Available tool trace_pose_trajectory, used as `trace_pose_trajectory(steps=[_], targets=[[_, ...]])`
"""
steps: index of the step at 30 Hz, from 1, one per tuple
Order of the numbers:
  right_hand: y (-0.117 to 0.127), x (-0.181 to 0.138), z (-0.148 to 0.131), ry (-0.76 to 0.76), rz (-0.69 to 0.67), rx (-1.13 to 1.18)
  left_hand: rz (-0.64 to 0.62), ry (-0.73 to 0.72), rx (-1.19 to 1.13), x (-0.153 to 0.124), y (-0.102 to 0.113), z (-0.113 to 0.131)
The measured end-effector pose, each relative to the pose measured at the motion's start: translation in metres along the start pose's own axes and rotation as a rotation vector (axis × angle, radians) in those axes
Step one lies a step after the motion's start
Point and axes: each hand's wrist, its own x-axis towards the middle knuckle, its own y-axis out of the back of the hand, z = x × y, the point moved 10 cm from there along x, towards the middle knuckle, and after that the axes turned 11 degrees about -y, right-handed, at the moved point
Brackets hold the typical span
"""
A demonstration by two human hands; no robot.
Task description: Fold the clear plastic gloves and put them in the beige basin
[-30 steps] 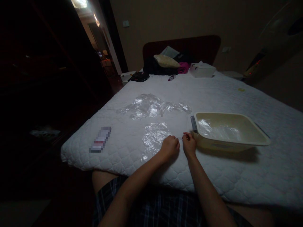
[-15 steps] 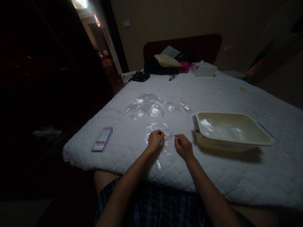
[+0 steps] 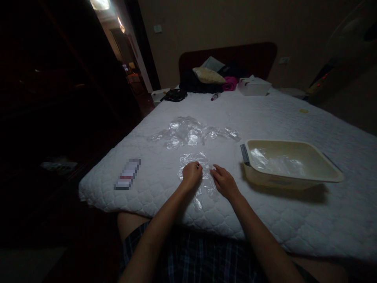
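Presently our left hand (image 3: 192,173) is to the left of the cream, rounded-rectangular plastic tub with grey handles (image 3: 273,181), its fingers curled together and, as far as we can judge, pinched on a clear, crinkled sheet of thin plastic film (image 3: 208,188). Our right hand (image 3: 226,182), nearer the tub, has its fingers stretched out with the tips at the film's edge; whether they grip it or only brush it, we cannot tell. The film itself lies left of the tub, partly under our left hand, on the white quilted bedcover (image 3: 224,220).

If the right fingertips are only grazing the edge, it could slip away and fold back on itself. Should our hands pull against each other too sharply, so thin a sheet might stretch or split. In this dim light the see-through edges are hard to make out, so we might pick up two layers as one.

Farther out, beyond the sheet and left of the tub's back rim, lies a loose, crumpled heap of clear plastic film (image 3: 188,131); it could cling to the nearer piece if the two touch. More shiny clear film (image 3: 273,163) lies inside the tub. A wide swing of our right arm might knock the tub's near handle and shove it askew.
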Motion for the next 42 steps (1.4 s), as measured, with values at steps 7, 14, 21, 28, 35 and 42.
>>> trace_pose_trajectory(steps=[7, 14, 21, 28, 35, 42], targets=[[-0.006, 0.001, -0.004, 0.039, -0.063, 0.010, -0.029, -0.018, 0.071, 0.003, -0.003, 0.001], [-0.014, 0.001, -0.001, 0.049, -0.102, 0.003, -0.019, -0.073, 0.134, 0.002, -0.006, 0.004], [-0.013, 0.000, 0.007, 0.009, -0.071, 0.087, -0.056, -0.187, 0.166, 0.003, -0.013, 0.014], [-0.015, 0.003, 0.025, -0.103, -0.065, 0.264, -0.114, -0.138, 0.113, 0.010, -0.011, 0.014], [-0.015, 0.017, 0.044, -0.239, -0.020, 0.591, -0.100, -0.103, 0.002, 0.018, 0.003, 0.011], [-0.021, 0.031, 0.087, -0.621, 0.045, 0.752, 0.166, 0.050, -0.112, 0.031, 0.046, -0.063]])
